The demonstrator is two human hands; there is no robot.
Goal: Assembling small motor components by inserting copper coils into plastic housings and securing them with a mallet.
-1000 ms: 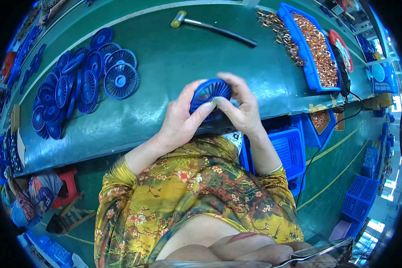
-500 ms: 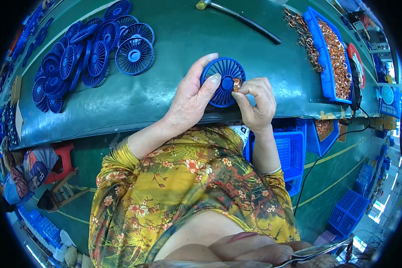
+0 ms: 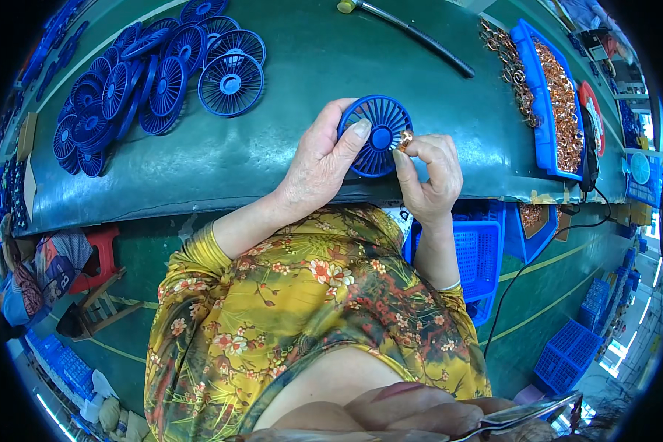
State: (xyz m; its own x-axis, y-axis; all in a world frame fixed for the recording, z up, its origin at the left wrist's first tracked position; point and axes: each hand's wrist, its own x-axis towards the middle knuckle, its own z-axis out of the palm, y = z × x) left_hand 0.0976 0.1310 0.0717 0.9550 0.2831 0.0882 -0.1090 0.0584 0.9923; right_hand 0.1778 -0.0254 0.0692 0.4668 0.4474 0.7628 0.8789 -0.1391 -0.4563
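Blue plastic wheels [image 3: 116,90] with thin spokes lie heaped well to the left of the wheel in hand, some tilted on edge, one flatter and nearer to it. Also left of that wheel, but lower, a red stool [image 3: 104,247] stands on the floor. Just at the wheel's left side, the left hand [image 3: 320,153] pinches its rim, thumb across the spokes and fingers behind. The wheel [image 3: 381,138] itself is held up over the near part of the green table [image 3: 302,66], its face and hub in view. Beyond the wheel, a hammer [image 3: 420,35] lies slantwise, head to the left. At the wheel's right rim is a small copper piece [image 3: 405,138], perhaps touching it, though the fingertips make this hard to judge. The right hand [image 3: 435,173], right of the wheel, pinches that piece between thumb and forefinger. Below and right of the wheel sits a blue basket [image 3: 475,254]. Farther right of the wheel come loose copper rings [image 3: 514,72], then a blue tray [image 3: 541,121] filled with copper bits [image 3: 560,103].
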